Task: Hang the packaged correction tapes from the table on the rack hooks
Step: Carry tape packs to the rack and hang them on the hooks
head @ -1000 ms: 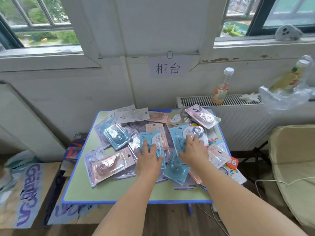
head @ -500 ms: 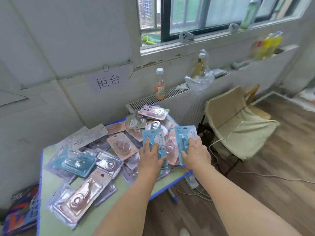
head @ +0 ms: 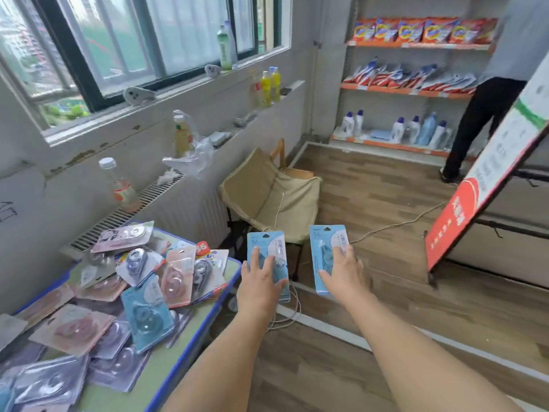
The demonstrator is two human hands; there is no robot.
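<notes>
Blue packs, each marked 36, now off the table (head: 190, 349) at frame centre: I see left hand (head: 261, 288) gripping left pack (head: 267, 248), right hand (head: 344, 278) gripping right pack (head: 325, 242).

- The left hand (head: 261, 281) has lifted off the pile and now holds a blue correction tape pack (head: 267, 257) in the air, past the right edge of the table (head: 190, 346).
- The right hand (head: 341, 275) has likewise lifted off the table; its grip holds a second blue pack (head: 325, 251) above the wooden floor (head: 386, 307).
- The two packs, close together half a second ago, now sit well apart.
- The view has swung right: the table has shifted to the lower left, and store shelves (head: 410, 87), a standing person (head: 487, 114) and a red-and-white board (head: 481, 185) have come into view.
</notes>
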